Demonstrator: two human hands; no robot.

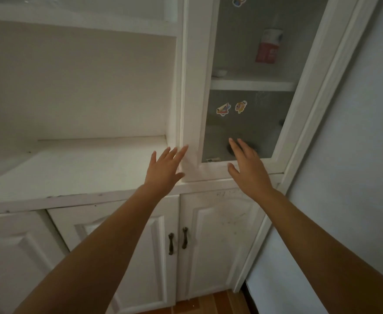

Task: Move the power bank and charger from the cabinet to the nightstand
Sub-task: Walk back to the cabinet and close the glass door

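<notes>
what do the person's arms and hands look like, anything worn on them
Both are bare: no sleeves reach into view, and no gloves, watch, rings or bracelets show on the left hand or the right hand. Both forearms are uncovered down to the frame's edge.

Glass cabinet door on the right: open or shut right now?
Shut. The glass door sits flush in its white frame, with both open hands, left hand and right hand, in front of it.

- Dim, even indoor light, with no hard shadows.
- Frosted glass door above the right hand blurs everything behind it.
- Straight cabinet edges bow toward the picture's edges.
</notes>
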